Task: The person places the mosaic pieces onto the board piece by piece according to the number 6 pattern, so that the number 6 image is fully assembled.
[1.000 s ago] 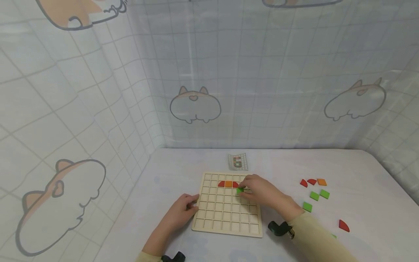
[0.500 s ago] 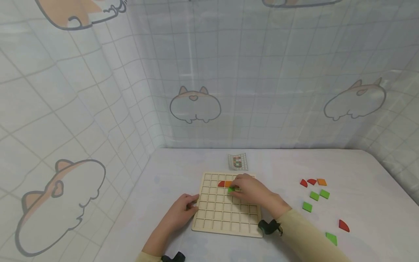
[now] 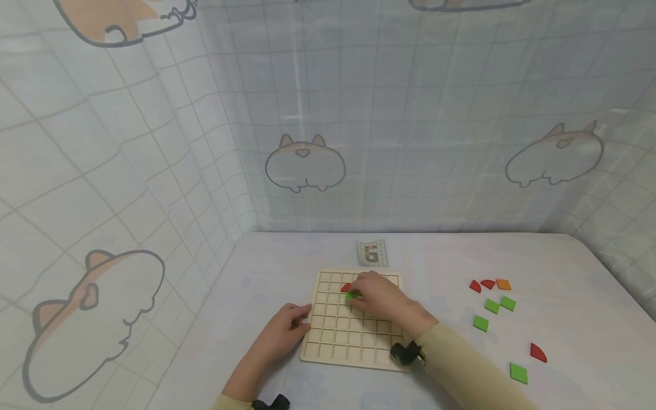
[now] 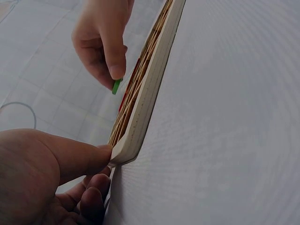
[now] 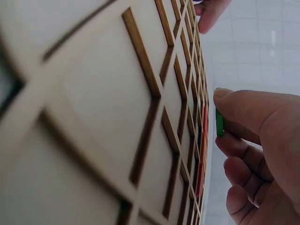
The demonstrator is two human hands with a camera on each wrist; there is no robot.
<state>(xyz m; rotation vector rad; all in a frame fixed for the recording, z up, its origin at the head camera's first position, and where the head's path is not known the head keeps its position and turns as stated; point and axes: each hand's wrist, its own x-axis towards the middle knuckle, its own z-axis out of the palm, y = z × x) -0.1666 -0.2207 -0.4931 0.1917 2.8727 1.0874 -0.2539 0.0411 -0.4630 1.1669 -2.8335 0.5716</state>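
A wooden grid board (image 3: 340, 337) lies flat on the table in the head view. My left hand (image 3: 282, 332) holds its left edge, with the thumb (image 4: 89, 157) at the rim in the left wrist view. Between thumb and fingertips, my right hand (image 3: 383, 297) pinches a green tile (image 5: 219, 123) just above the board's upper rows. Beside that tile a red quarter-round tile (image 3: 345, 287) sits in the grid. The right wrist view shows an orange tile (image 5: 204, 149) between red ones in the same row; my hand hides them in the head view.
Right of the board lie loose green squares (image 3: 492, 306), red quarter-rounds (image 3: 538, 352) and an orange square (image 3: 504, 284). A printed pattern card (image 3: 372, 253) lies behind the board. Patterned curtains (image 3: 410, 171) rise at the table's back and sides.
My right hand has moved left across the board with the green tile, now covering the orange tile. A loose green square has come into view at lower right. My left hand has stayed put.
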